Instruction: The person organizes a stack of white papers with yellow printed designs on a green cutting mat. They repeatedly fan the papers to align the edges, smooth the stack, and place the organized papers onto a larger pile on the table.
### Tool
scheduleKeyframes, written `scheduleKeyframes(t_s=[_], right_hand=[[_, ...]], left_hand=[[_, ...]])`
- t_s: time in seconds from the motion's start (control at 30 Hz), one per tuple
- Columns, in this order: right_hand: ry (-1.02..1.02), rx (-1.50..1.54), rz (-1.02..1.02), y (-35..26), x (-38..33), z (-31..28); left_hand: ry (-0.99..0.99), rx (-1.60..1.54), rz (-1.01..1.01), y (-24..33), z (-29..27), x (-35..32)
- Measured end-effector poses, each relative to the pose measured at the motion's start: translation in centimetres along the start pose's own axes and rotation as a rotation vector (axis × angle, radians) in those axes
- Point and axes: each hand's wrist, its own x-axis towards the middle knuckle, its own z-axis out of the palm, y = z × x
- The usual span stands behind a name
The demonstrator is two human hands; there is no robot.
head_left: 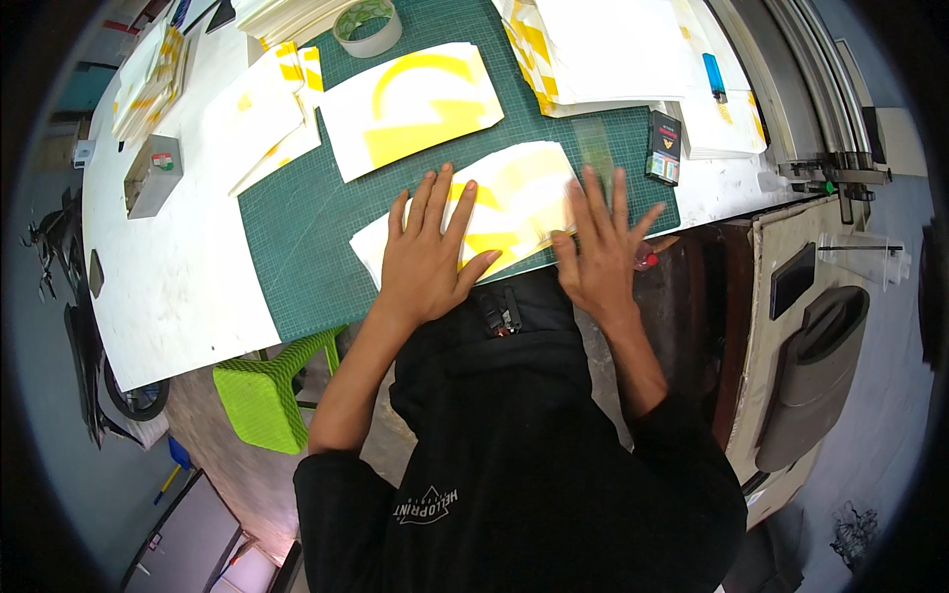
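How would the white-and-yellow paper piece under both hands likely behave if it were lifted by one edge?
The paper piece lies thin and flat on the green cutting mat, so it would probably flop and weigh little. The left hand and right hand both press it with fingers spread, suggesting it slides easily. Its printed face looks smooth, so perhaps slippery.

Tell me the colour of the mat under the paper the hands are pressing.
Dark green cutting mat with a fine pale grid, seen in the head view.
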Motion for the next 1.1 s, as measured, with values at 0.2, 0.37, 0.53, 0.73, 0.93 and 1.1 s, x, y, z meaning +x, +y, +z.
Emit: scheduleKeyframes(t_s=[0.2, 0.37, 0.53, 0.73, 0.93, 1.1], right_hand=[[-0.082, 0.101, -0.126, -3.0, 3.7, 0.1], [0.110, 0.095, 0.061, 0.4, 3.6, 0.1], [0.443, 0.607, 0.283, -0.4, 0.2, -0.5], [0.425, 1.031, 0.670, -1.6, -1.1, -0.2], [0.478, 1.068, 0.601, -0.6, -0.9, 0.0], [0.489, 1.144, 0.556, -0.6, -1.0, -0.3]], left_hand=[[-0.036, -0.009, 0.002, 0.2, -0.4, 0.4], [-0.074, -0.025, -0.030, 0.1, -0.1, 0.2], [-0.082, -0.065, -0.030, 0.0, -0.3, 0.2], [-0.017, -0.128, 0.006, -0.5, -0.8, 0.5], [-0.089, -0.209, -0.214, 0.3, -3.7, 2.7], [-0.183, -0.197, -0.295, -0.5, -4.0, 4.8]])
